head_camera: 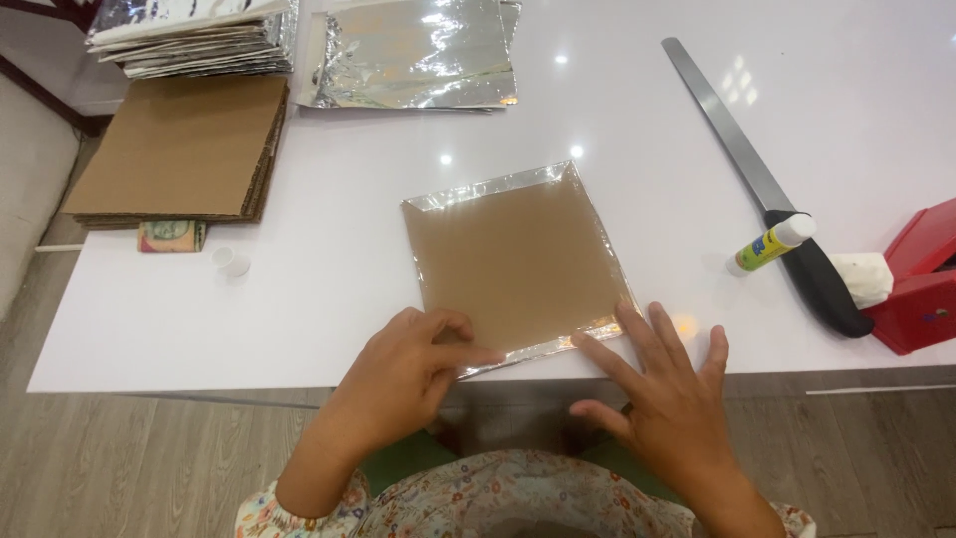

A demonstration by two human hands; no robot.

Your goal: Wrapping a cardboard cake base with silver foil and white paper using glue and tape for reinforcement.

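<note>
A square of brown cardboard (518, 257) lies on the white table (329, 269), with silver foil (498, 186) folded over its edges. My left hand (403, 374) rests at the near edge, fingers bent, its fingertips pressing the foil strip there. My right hand (662, 384) lies flat with fingers spread, the index fingertip touching the foil at the near right corner. Neither hand holds anything.
A stack of cardboard squares (184, 149) sits at the far left, foil-wrapped squares (194, 40) behind it and loose foil sheets (413, 55) beside. A long knife (757, 179), a glue stick (769, 245), its white cap (231, 261) and a red box (921, 279) are around.
</note>
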